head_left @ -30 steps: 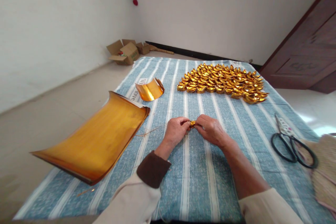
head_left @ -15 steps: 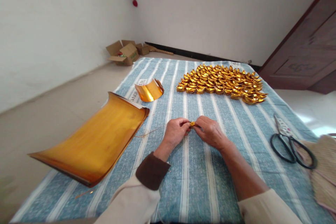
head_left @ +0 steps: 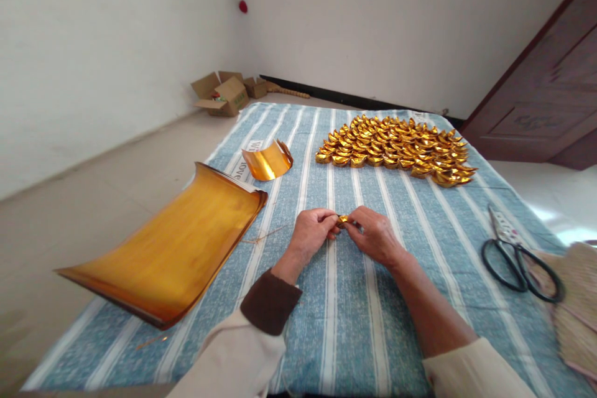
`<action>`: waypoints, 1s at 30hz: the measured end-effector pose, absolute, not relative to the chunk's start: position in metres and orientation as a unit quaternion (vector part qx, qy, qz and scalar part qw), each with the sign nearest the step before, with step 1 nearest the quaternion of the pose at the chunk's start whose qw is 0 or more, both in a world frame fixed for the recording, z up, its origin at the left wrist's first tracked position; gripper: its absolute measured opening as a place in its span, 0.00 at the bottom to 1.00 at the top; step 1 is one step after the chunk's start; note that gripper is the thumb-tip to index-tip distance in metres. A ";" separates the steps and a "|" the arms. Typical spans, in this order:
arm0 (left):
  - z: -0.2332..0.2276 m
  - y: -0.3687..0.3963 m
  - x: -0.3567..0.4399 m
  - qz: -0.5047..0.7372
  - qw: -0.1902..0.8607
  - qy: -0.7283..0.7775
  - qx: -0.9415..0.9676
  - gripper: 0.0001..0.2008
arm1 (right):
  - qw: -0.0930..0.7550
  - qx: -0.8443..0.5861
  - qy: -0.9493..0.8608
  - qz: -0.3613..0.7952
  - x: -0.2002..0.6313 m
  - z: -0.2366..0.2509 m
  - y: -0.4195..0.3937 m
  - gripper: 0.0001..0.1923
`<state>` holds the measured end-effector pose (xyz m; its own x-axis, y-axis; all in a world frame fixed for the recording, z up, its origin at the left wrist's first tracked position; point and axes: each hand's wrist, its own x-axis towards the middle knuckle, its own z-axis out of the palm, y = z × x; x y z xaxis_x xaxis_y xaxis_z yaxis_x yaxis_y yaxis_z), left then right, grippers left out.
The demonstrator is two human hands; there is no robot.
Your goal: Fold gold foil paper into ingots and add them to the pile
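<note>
Between my two hands is a small folded gold foil paper ingot [head_left: 342,219], held just above the striped cloth. The fingers of my left hand [head_left: 313,233] pinch its left end. My right hand [head_left: 374,233] pinches the right end, so the fingers cover much of it. Beyond them, rows of finished-looking gold foil ingots [head_left: 396,149] stand packed together at the far right of the table. To the left lies a stack of gold foil sheets [head_left: 172,242] with curled edges. A smaller curved piece of gold foil [head_left: 268,160] rests behind that stack.
Black-handled scissors [head_left: 520,261] lie at the right edge, beside a tan woven piece [head_left: 581,305]. A blue and white striped cloth [head_left: 317,348] covers the table. Thin strands [head_left: 268,236] lie left of my hands. Cardboard boxes [head_left: 224,96] sit on the floor in the corner.
Both hands stay in nearly the same place, still gripping the foil ingot. Its visible face has tilted slightly between the fingers. The whole view has shifted a little.
</note>
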<state>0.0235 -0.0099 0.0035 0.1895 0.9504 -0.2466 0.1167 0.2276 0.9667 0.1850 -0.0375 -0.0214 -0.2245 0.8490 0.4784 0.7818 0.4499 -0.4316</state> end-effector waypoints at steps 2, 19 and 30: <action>0.005 -0.010 0.023 0.357 0.581 0.525 0.509 0.06 | 0.349 -0.526 -0.773 0.067 0.184 -0.022 -0.038 0.08; 0.013 -0.011 0.023 0.367 0.575 0.535 0.498 0.06 | 0.401 -0.573 -0.697 0.158 0.177 -0.021 -0.041 0.06; 0.012 -0.011 0.016 0.356 0.624 0.503 0.480 0.09 | 0.463 -0.568 -0.563 0.382 0.174 -0.007 -0.043 0.12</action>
